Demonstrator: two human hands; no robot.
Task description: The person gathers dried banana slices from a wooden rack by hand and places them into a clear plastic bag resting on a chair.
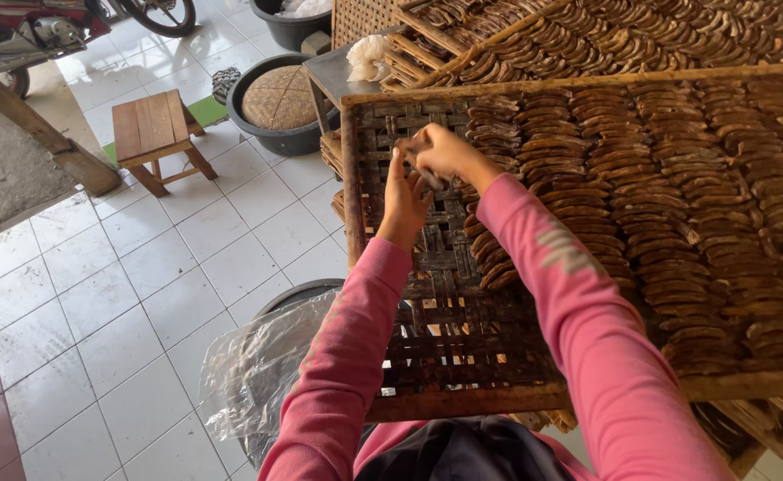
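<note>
Laying a brown slice [429, 178] near the far left corner of the woven tray [356, 178], left hand [402, 200] and right hand [445, 153] fingers pinching it together, needing careful lining-up beside the slice rows [641, 196].

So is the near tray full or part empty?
Part empty: the tray's left side shows bare weave; brown slices cover the rest. Both hands work at the edge.

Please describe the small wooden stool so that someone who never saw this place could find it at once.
Look at the white tiled floor left of the woven drying tray. The small wooden stool stands there, beside a dark round tub. It is the only slatted, reddish-brown seat on legs.
</note>
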